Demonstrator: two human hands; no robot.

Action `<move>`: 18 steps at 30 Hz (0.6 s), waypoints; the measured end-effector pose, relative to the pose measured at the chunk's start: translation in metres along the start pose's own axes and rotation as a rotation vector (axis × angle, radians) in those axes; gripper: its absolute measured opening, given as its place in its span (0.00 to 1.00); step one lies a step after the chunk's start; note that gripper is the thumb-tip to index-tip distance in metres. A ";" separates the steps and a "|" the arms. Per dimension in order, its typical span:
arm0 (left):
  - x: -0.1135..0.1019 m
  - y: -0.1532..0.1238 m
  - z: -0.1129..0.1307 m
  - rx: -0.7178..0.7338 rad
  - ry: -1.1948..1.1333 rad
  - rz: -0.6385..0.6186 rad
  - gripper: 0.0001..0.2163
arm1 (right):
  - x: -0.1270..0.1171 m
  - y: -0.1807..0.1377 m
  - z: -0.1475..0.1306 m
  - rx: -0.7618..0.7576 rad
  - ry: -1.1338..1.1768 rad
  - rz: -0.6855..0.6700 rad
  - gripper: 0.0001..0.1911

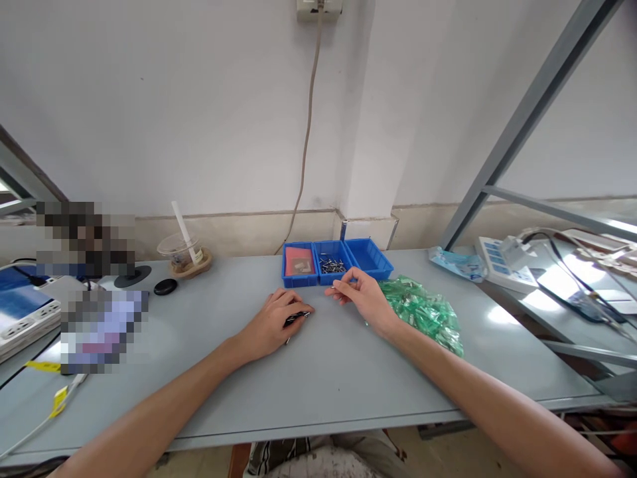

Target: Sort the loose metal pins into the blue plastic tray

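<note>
My left hand point(279, 322) rests on the grey table, its fingers curled round a small dark tool with shiny metal parts point(297, 317). The kind of tool is not clear. Thumb and fingertips of my right hand point(362, 295) are pinched together over the table, just in front of the bins; a tiny shiny piece point(333, 287) shows at the tips, too small to name. Behind it stands a middle blue bin point(324, 280) with many small metal parts point(332, 264). A pile of green plastic bags point(423, 312) lies beside my right wrist.
A left blue bin point(284, 273) contains a pink sheet with pale bits; a right blue bin point(381, 269) adjoins the middle one. Further left are a cup with a straw point(182, 245) and a black round lid point(165, 287). A power strip point(507, 265) and blue packet point(458, 264) lie right.
</note>
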State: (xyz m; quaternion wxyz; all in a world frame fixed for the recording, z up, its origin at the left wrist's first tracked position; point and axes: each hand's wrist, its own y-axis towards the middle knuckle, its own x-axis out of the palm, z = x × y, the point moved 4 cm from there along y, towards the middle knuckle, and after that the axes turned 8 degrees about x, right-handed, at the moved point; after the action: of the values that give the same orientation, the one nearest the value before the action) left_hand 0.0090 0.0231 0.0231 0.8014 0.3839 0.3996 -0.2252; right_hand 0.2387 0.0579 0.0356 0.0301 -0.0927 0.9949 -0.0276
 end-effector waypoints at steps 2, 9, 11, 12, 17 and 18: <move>0.000 0.000 -0.001 0.001 0.002 -0.001 0.13 | -0.001 0.000 0.000 0.015 -0.030 0.015 0.23; 0.001 -0.001 -0.001 -0.002 -0.002 -0.007 0.13 | -0.001 -0.003 -0.007 -0.032 -0.152 0.048 0.31; 0.001 -0.001 -0.001 -0.002 -0.001 -0.008 0.13 | -0.003 -0.004 -0.007 -0.027 -0.154 0.057 0.32; 0.001 -0.001 -0.001 -0.003 0.001 -0.010 0.13 | -0.003 -0.003 -0.007 -0.023 -0.141 0.052 0.31; 0.002 -0.002 -0.003 -0.001 0.014 -0.013 0.13 | -0.005 -0.002 -0.007 -0.067 -0.061 0.056 0.23; 0.002 -0.002 -0.003 -0.002 0.015 -0.012 0.13 | -0.006 -0.002 -0.006 -0.076 -0.046 0.070 0.21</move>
State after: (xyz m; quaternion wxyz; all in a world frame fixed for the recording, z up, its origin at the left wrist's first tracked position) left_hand 0.0072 0.0243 0.0195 0.7974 0.3824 0.4080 -0.2269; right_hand 0.2442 0.0578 0.0422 0.0504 -0.0593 0.9969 0.0134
